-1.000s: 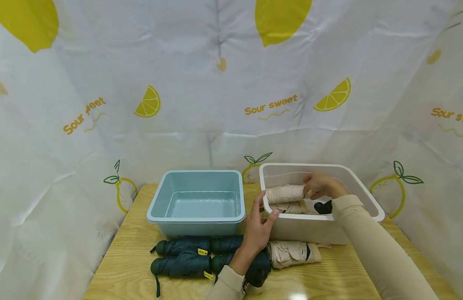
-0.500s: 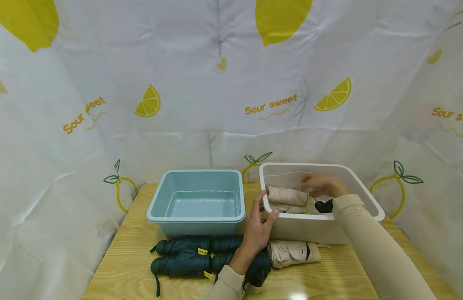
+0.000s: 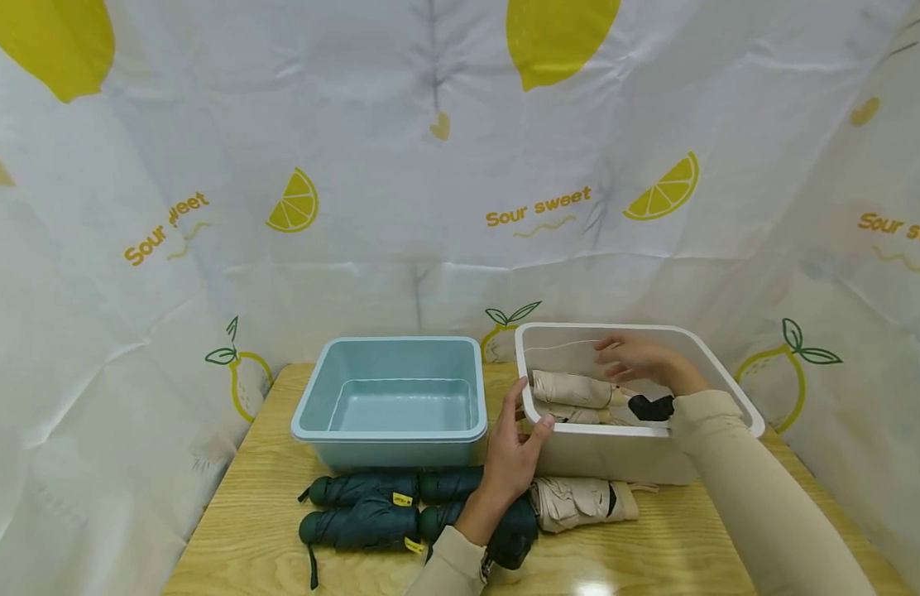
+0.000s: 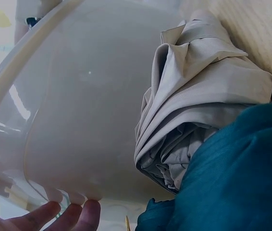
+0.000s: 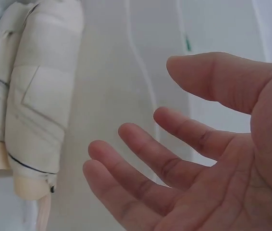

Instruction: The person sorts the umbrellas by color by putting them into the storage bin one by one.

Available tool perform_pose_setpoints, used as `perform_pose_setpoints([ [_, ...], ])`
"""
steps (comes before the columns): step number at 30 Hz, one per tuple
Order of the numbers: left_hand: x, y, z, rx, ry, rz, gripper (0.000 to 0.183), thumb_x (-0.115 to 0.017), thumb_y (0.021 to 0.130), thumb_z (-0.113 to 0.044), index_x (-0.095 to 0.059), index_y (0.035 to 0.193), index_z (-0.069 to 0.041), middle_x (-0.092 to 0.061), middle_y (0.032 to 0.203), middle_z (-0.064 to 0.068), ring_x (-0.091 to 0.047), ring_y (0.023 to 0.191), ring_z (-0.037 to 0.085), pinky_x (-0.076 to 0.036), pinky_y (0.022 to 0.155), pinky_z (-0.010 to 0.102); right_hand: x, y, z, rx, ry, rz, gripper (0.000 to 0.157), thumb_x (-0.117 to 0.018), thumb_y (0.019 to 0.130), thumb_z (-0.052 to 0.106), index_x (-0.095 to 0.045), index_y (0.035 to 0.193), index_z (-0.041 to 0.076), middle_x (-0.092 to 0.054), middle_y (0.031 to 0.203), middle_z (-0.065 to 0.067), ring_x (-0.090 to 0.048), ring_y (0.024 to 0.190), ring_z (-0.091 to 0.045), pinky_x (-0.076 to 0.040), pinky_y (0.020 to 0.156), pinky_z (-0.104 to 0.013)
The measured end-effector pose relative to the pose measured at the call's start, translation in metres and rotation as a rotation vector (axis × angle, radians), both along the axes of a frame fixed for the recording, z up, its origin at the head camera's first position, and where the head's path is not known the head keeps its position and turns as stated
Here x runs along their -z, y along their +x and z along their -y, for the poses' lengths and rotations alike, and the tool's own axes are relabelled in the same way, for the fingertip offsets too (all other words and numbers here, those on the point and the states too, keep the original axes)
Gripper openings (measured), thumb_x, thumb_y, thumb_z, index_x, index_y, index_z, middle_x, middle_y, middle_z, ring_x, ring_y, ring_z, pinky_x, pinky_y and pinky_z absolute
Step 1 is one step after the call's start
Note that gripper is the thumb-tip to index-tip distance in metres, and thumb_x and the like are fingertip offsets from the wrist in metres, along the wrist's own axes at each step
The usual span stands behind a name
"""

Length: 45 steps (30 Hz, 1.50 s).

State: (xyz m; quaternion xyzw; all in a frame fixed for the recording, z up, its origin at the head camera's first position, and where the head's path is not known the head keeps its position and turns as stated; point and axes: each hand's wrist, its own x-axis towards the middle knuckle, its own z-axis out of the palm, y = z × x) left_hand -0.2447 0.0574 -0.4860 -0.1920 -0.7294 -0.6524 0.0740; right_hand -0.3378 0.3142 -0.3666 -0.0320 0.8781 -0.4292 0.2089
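Note:
Two beige folded umbrellas (image 3: pixel 572 389) lie side by side at the left end of the white bin (image 3: pixel 616 451). My right hand (image 3: pixel 639 360) hovers inside the bin, fingers spread and holding nothing. In the right wrist view it is apart from the beige umbrellas (image 5: pixel 42 96), which have cream handles and cords. At the bin's front left corner, my left hand (image 3: pixel 512 459) rests its thumb and fingers along the outside and the rim. The left wrist view shows its fingertips (image 4: pixel 90 214) against the bin wall (image 4: pixel 88 110).
Several dark green folded umbrellas (image 3: pixel 371 526) lie in rows on the wooden table (image 3: pixel 237 513). A beige umbrella (image 3: pixel 579 503) lies in front of the white bin. To the left stands a light blue bin (image 3: pixel 400 451). A lemon-printed cloth (image 3: pixel 400 207) hangs behind.
My right hand has let go of the upper beige umbrella, which now lies in the white bin. The hand has risen slightly away from it. My left hand stays put.

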Motion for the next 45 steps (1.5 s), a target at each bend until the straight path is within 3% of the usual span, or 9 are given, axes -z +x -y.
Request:
perform_pose_setpoints([
  [7, -0.002, 0.001, 0.000, 0.010, 0.019, -0.005, 0.065, -0.061, 0.102, -0.035, -0.030, 0.159, -0.034, -0.054, 0.144, 0.017, -0.057, 0.124, 0.032, -0.056, 0.082, 0.028, -0.021, 0.023, 0.002, -0.039, -0.024, -0.236, 0.050, -0.054, 0.106, 0.018, -0.041, 0.144, -0.011, -0.048, 0.145, -0.036, -0.059, 0.125, -0.042, -0.052, 0.102, -0.052],
  [12, -0.003, 0.001, 0.000, 0.013, 0.020, -0.011, 0.066, -0.061, 0.102, -0.035, -0.030, 0.160, -0.032, -0.052, 0.146, 0.018, -0.057, 0.124, 0.032, -0.056, 0.082, 0.028, -0.034, 0.050, 0.004, -0.040, -0.014, -0.423, 0.042, -0.059, 0.104, 0.017, -0.050, 0.139, -0.005, -0.058, 0.135, -0.028, -0.065, 0.116, -0.022, -0.057, 0.093, -0.034],
  [16, -0.004, 0.002, -0.001, 0.012, 0.019, -0.008, 0.066, -0.060, 0.102, -0.036, -0.030, 0.160, -0.033, -0.051, 0.149, 0.015, -0.058, 0.125, 0.032, -0.056, 0.083, 0.028, -0.037, 0.073, 0.005, -0.048, 0.019, -0.575, 0.033, -0.061, 0.103, 0.018, -0.059, 0.132, 0.003, -0.066, 0.127, -0.018, -0.065, 0.106, 0.000, -0.054, 0.085, -0.020],
  [20, -0.004, 0.002, -0.001, 0.017, 0.022, 0.001, 0.065, -0.060, 0.102, -0.037, -0.029, 0.160, -0.036, -0.051, 0.150, 0.013, -0.057, 0.127, 0.033, -0.056, 0.085, 0.030, -0.030, 0.096, 0.005, -0.105, 0.003, -0.691, 0.024, -0.061, 0.103, 0.014, -0.064, 0.126, 0.007, -0.070, 0.118, -0.007, -0.066, 0.104, 0.000, -0.053, 0.085, -0.018],
  [27, -0.002, 0.003, -0.001, 0.015, 0.010, -0.010, 0.066, -0.060, 0.102, -0.038, -0.029, 0.160, -0.033, -0.050, 0.150, 0.015, -0.056, 0.127, 0.034, -0.057, 0.085, 0.031, -0.011, 0.138, -0.002, -0.158, -0.120, -0.761, 0.026, -0.057, 0.101, -0.003, -0.061, 0.126, 0.001, -0.067, 0.116, 0.015, -0.066, 0.106, -0.002, -0.053, 0.086, -0.015],
  [34, 0.001, 0.002, -0.001, 0.008, 0.007, -0.027, 0.066, -0.060, 0.102, -0.035, -0.029, 0.161, -0.030, -0.052, 0.149, 0.019, -0.057, 0.127, 0.035, -0.057, 0.084, 0.031, 0.029, 0.176, -0.013, -0.111, -0.266, -0.756, 0.030, -0.055, 0.096, -0.014, -0.059, 0.125, -0.006, -0.069, 0.115, 0.006, -0.068, 0.104, -0.005, -0.054, 0.086, -0.017],
  [39, 0.003, 0.001, -0.001, 0.015, 0.028, -0.017, 0.065, -0.060, 0.102, -0.034, -0.030, 0.160, -0.030, -0.053, 0.145, 0.020, -0.057, 0.127, 0.038, -0.057, 0.086, 0.032, 0.064, 0.192, -0.014, -0.058, -0.261, -0.727, 0.027, -0.057, 0.096, -0.012, -0.060, 0.122, -0.008, -0.069, 0.113, 0.008, -0.069, 0.100, -0.008, -0.057, 0.080, -0.022],
  [45, 0.003, 0.000, -0.001, 0.011, 0.014, -0.020, 0.065, -0.059, 0.103, -0.033, -0.029, 0.160, -0.030, -0.054, 0.145, 0.016, -0.058, 0.126, 0.033, -0.057, 0.087, 0.033, 0.101, 0.201, -0.006, 0.039, -0.142, -0.675, 0.025, -0.063, 0.098, -0.001, -0.063, 0.122, -0.002, -0.069, 0.111, 0.008, -0.067, 0.099, -0.003, -0.056, 0.078, -0.024],
])
